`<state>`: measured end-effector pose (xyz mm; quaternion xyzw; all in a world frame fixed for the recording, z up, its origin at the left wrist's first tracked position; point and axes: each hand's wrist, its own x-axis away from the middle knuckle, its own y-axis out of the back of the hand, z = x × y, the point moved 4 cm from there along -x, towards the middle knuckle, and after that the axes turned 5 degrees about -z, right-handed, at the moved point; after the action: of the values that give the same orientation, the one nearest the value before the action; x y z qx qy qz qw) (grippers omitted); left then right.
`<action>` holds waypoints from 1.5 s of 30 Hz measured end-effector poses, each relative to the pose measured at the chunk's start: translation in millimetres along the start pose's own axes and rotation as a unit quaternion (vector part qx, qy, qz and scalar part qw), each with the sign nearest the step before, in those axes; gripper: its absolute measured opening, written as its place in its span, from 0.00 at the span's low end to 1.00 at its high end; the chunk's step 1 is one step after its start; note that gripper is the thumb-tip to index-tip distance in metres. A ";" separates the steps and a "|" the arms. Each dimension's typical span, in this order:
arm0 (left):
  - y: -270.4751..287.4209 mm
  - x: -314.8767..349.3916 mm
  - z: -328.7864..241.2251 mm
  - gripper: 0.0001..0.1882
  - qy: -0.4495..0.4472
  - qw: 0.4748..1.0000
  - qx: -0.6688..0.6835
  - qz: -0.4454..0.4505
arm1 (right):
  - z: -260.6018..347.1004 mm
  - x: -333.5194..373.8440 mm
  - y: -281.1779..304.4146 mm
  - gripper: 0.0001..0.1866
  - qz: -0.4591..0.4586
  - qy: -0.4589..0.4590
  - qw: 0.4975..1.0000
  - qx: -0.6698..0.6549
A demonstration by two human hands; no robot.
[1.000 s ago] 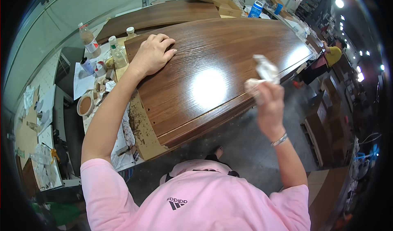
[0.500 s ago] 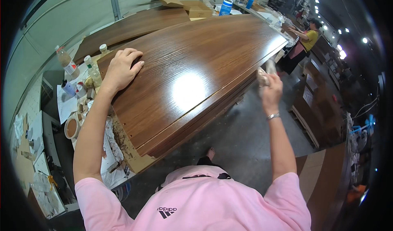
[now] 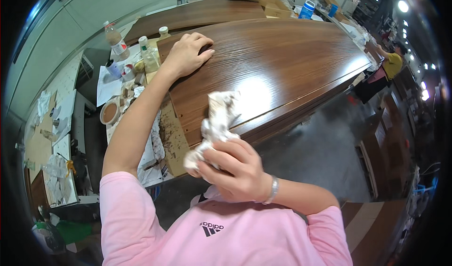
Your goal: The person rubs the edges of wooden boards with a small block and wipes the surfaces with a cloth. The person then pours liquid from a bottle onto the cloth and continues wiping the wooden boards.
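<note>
Brown wood-grain panel (image 3: 301, 49), glossy, one piece: in the head view it is lying flat before you, reaching from near your left hand to the upper right, and its face is reflecting a bright light.

Markings: your pink shirt (image 3: 268, 233) is bearing a dark chest print (image 3: 211, 229), showing inverted; a clear bottle (image 3: 113, 34) at the upper left is wearing a red-and-white label (image 3: 121, 48), too small to tell in detail.

Left hand (image 3: 190, 54): you are resting it on the panel near its left end, fingers bent, thumb standing apart, grasping nothing visible.

Right hand (image 3: 235, 169): you are clenching one crumpled white cloth (image 3: 220, 113), brown-stained, between bent fingers and thumb. The cloth is hanging out past the fingers in front of the panel's near left corner; whether it is touching the panel, you cannot tell. A silvery bracelet (image 3: 272, 189) is circling that wrist.

Sundries: a round tub (image 3: 110, 112) of brown matter is standing left of your left forearm; a blue-and-white bottle (image 3: 307, 10) is standing beyond the panel.
</note>
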<state>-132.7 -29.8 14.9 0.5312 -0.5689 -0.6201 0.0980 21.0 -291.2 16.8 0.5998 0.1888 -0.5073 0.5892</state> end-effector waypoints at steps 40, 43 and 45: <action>13.9 7.8 -2.3 0.16 0.009 1.000 -0.004 0.002 | -146.3 65.0 185.1 0.19 -0.347 -0.446 0.798 -0.210; 15.6 11.1 -31.8 0.16 -0.015 0.998 0.061 -0.025 | -151.0 52.5 183.3 0.18 -0.309 -0.447 0.807 -0.230; 19.4 15.0 -85.6 0.16 -0.022 0.982 0.186 -0.013 | -154.2 37.2 163.0 0.18 -0.275 -0.463 0.814 -0.219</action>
<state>-82.4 -98.6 40.5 0.5342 -0.6690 -0.5162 -0.0230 230.3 -204.7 37.7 0.0729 0.1568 -0.8109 0.5590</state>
